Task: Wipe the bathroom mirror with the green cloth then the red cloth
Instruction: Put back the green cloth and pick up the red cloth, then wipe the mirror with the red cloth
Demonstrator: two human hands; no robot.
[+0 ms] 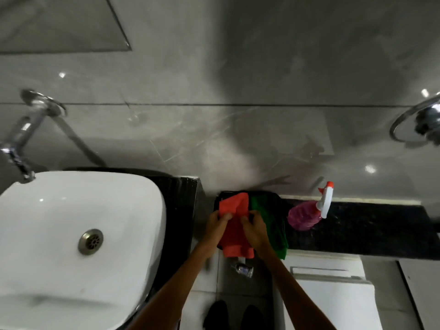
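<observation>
The red cloth [234, 225] lies folded over the left end of a black ledge [369, 225], between my two hands. My left hand [216, 225] pinches its left side and my right hand [253, 231] grips its right side. The green cloth [273, 225] lies spread right beside it, partly under my right hand, and hangs over the ledge's front edge. The mirror [59, 22] shows only as a corner at the upper left of the grey tiled wall.
A pink spray bottle [307, 214] with a white and orange trigger lies on the ledge right of the cloths. A white basin [78, 234] with a chrome tap [21, 139] is at left. A toilet tank [333, 294] sits below right; a chrome ring [416, 120] hangs at far right.
</observation>
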